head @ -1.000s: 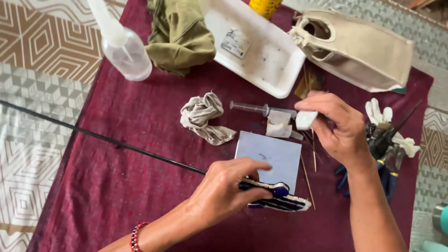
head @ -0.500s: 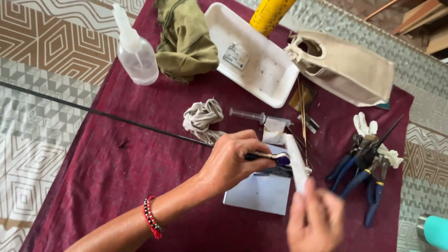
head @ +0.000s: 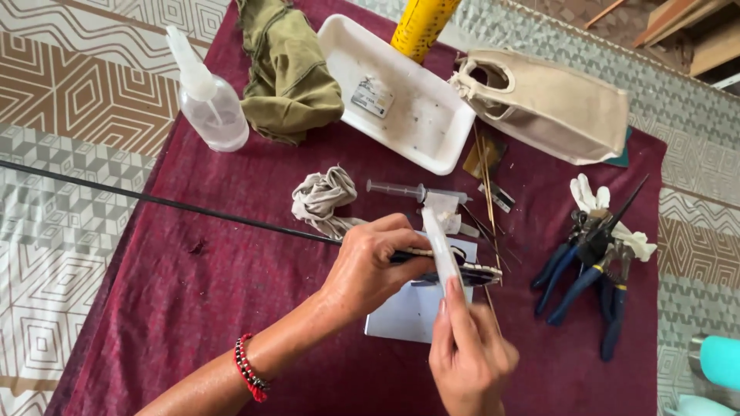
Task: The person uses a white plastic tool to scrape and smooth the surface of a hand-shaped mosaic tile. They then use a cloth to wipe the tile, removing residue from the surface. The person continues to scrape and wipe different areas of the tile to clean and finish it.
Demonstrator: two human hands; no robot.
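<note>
Maroon woven cloth [head: 231, 308] covers the work surface, rough and slightly pilled. We see the left hand [head: 370, 266] near the centre, its fingers closed around a thin black rod [head: 154, 199] that runs long and straight out toward 9 o'clock. The grip falls where the rod meets a thicker, banded dark end [head: 478, 272] lying over a pale square sheet [head: 412, 312]. The right hand [head: 470, 358] comes up from 6 o'clock, fingers pinched narrow on a slim white strip [head: 441, 246], flat and stiff-looking, which slants up across the rod's end. Whether strip and rod touch, we cannot tell.

At 12 o'clock sits a shallow white plastic tray [head: 432, 131] with rounded corners; at 11 a crumpled olive rag [head: 289, 73] and a clear squeeze bottle [head: 208, 104] with a tapered nozzle. A twisted grey rag [head: 320, 200] and a clear syringe [head: 401, 190] lie just above the hands. At 3 o'clock blue-handled pliers [head: 578, 281] are piled together, and at 1 o'clock lies a beige canvas bag [head: 555, 108].
</note>
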